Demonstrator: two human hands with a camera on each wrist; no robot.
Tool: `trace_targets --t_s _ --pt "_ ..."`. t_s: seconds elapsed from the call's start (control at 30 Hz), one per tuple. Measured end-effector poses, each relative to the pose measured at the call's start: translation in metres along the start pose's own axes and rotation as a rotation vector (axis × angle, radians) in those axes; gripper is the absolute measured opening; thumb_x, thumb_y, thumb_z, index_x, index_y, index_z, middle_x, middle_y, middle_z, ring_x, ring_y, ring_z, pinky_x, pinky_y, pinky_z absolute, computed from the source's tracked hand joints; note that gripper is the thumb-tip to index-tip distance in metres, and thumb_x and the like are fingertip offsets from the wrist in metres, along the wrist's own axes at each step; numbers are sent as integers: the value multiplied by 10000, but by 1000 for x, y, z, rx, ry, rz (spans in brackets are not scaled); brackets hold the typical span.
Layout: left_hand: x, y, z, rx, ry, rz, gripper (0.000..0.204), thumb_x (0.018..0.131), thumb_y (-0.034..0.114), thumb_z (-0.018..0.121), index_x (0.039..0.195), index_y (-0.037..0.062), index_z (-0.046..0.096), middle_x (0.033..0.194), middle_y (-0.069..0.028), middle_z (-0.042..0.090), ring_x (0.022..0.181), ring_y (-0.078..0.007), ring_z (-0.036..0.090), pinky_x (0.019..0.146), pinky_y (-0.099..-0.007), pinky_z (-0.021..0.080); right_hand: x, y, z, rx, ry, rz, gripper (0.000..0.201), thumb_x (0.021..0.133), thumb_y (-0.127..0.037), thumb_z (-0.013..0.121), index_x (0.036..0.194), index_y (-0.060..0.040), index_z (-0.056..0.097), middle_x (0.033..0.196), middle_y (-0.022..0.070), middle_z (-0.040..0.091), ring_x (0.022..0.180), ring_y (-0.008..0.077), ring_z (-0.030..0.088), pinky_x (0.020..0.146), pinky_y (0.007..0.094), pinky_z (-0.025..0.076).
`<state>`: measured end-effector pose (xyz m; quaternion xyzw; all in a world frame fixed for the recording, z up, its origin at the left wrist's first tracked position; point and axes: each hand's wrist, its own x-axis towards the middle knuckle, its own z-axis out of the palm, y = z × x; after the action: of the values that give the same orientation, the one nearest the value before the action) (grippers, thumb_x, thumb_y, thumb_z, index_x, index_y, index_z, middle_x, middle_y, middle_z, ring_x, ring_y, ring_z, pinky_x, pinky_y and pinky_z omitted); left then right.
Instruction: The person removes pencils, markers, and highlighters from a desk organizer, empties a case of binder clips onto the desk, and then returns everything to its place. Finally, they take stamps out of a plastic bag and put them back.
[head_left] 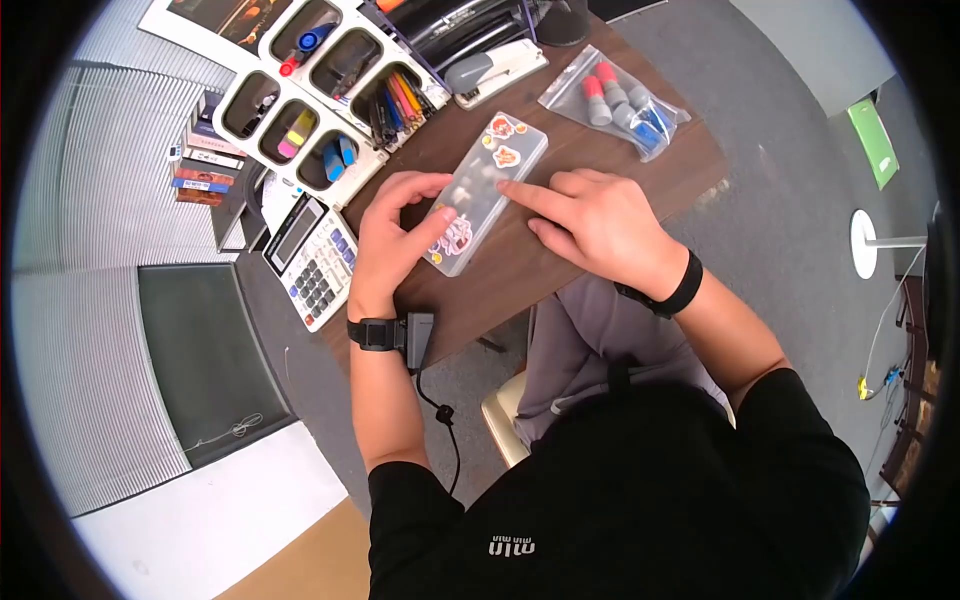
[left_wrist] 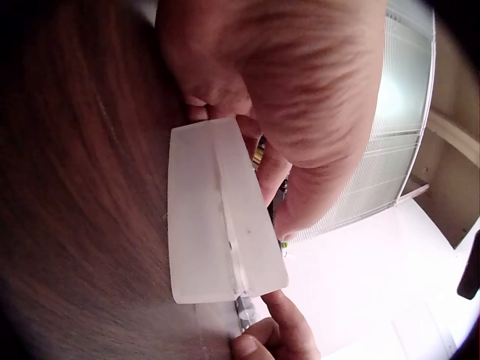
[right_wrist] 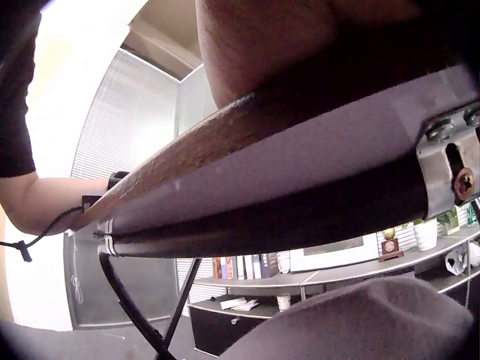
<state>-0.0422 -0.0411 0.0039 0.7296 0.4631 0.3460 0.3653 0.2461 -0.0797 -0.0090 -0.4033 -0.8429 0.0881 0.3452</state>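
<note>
So the thing in hand was a long, see-through plastic case (head_left: pixel 480 215), lying flat and slantwise on the wood-grain table (head_left: pixel 500 300), near the calculator (head_left: pixel 315 265). The left hand (head_left: pixel 392 235) had a loose, partly closed hold on it, thumb over the lid toward the near end and fingers bent along the long side. The right hand (head_left: pixel 620 220) wasn't gripping anything: index finger out straight and on the lid by the far long edge, other fingers bent loosely. The right wrist view mostly got the table's underside, so I couldn't really tell how hard that finger was pressing.

Handling-wise, my guess was light and fairly stiff, with a thin lid that might've flexed or cracked if forced. Smooth plastic could've been a bit slippery too. I'd have held it by both long walls, around the middle, clear of the lid seam.

Looks-wise: rounded corners, a cloudy, frosted end wall with a seam across it, glossy cartoon stickers (head_left: pixel 507 157) on top, and some small pale blurry bits showing through. Past its far end sat a crinkly clear zip bag (head_left: pixel 575 90) with red-, blue- and grey-coloured tubes inside.
</note>
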Motion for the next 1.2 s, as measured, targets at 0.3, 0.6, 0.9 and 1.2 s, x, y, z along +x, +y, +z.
trace_targets --t_s 0.3,0.6,0.9,1.2 --pt "1 -1 0 -37 17 -20 333 862 101 800 1182 31 745 1122 -57 690 1046 -169 619 944 -306 473 3 0 -1 -52 -21 8 507 865 -160 748 1367 -196 687 777 50 587 747 265 649 671 394 543" --pt "0 -3 -1 -40 -35 -6 371 836 79 802 1197 28 735 1111 -69 674 1052 -200 623 941 -325 480 -1 0 -4 75 47 31 539 882 -197 732 1410 -161 625 789 80 622 748 300 662 687 426 552" --pt "-1 41 -1 211 -225 -32 693 789 213 886 1415 70 625 1345 -131 590 1277 -302 552 1118 -395 422 -4 38 -49 23 481 98 351 827 -60 764 1175 -83 724 1173 112 659 1085 320 598 962 453 471" --pt "-33 72 13 516 -155 -46 719 791 142 859 1443 49 572 1419 -169 544 1324 -351 543 1127 -412 444 -30 69 -55 31 325 291 463 841 -69 730 1298 -83 660 1314 155 627 1221 380 587 1035 433 508"
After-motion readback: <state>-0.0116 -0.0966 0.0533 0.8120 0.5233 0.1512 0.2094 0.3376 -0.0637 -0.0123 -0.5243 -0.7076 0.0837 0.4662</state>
